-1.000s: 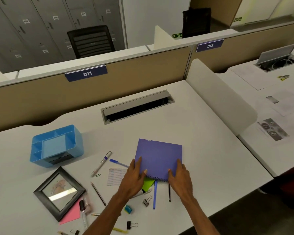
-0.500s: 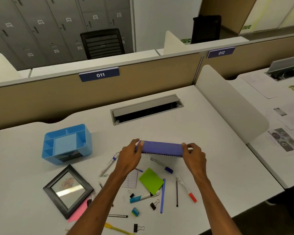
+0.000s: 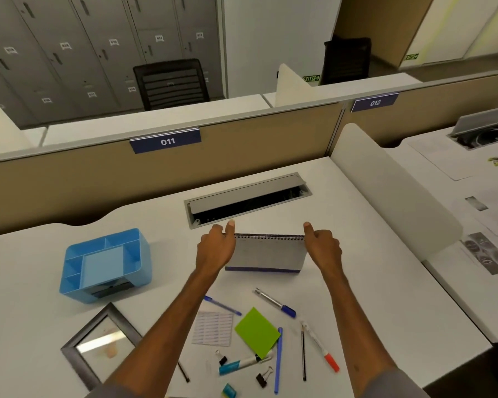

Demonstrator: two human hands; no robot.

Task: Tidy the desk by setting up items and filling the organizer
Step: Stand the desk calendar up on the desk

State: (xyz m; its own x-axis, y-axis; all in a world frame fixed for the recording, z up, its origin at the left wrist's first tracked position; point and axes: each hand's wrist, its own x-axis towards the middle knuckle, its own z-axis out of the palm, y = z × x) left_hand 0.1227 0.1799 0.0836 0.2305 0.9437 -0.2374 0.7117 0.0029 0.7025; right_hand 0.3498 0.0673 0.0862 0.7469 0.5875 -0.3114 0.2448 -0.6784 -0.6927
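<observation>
Both hands hold a spiral-bound calendar [image 3: 266, 254] upright on the white desk [image 3: 371, 282], just in front of the cable slot [image 3: 247, 198]. The left hand [image 3: 216, 248] has its grip pinched on the calendar's upper left corner, thumb raised beside the spiral; the right hand [image 3: 322, 247] pinches the upper right corner the same way. The calendar's lower edge, a purple strip, touches the desk, and its pale face leans toward the camera (print on it too blurred to read).

The blue organizer [image 3: 105, 265] sits well to the left of the calendar, its compartments looking empty. A dark picture frame [image 3: 98, 344] lies flat near the desk's front edge, partly hidden by the left forearm.

Loose stationery lies between the forearms: a green sticky pad [image 3: 256, 331], a label sheet [image 3: 212, 328] beside it, a blue pen [image 3: 222, 305], a silver pen with a blue cap [image 3: 275, 303], a red-capped marker [image 3: 321, 351], a thin black pencil [image 3: 303, 354], a blue pencil [image 3: 278, 360], a teal marker [image 3: 240, 366] tucked partly under the pad, and two binder clips [image 3: 263, 377].
</observation>
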